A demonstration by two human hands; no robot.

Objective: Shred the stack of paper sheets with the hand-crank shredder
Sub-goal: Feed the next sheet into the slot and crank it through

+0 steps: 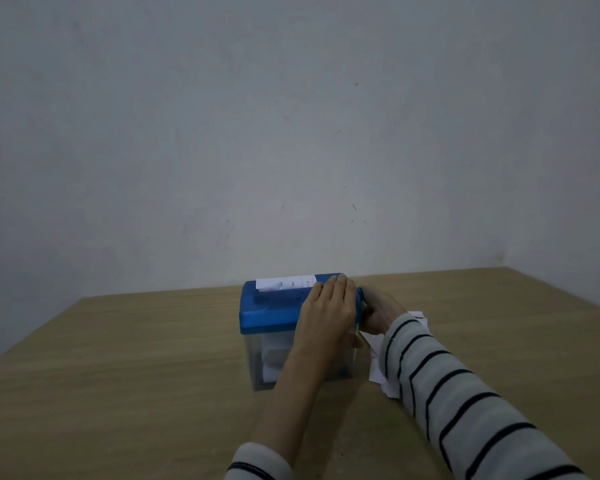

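The hand-crank shredder (pixel 271 313) has a blue top and a clear bin, and it stands on the wooden table (pixel 118 375). A white sheet (pixel 284 283) with print sticks up out of its slot. My left hand (pixel 329 311) lies flat on the right part of the blue lid, fingers straight. At the shredder's right end my right hand (pixel 381 315) grips the blue crank (pixel 361 306); its fingers are mostly hidden behind the crank. Pale shreds (pixel 272 367) show through the bin. The stack of paper sheets (pixel 378 372) lies to the right of the bin, partly under my right sleeve.
A plain grey wall (pixel 291 133) rises right behind the table's far edge. The table's right edge runs diagonally at the far right. Bare wood lies to the left of the shredder and in front of it.
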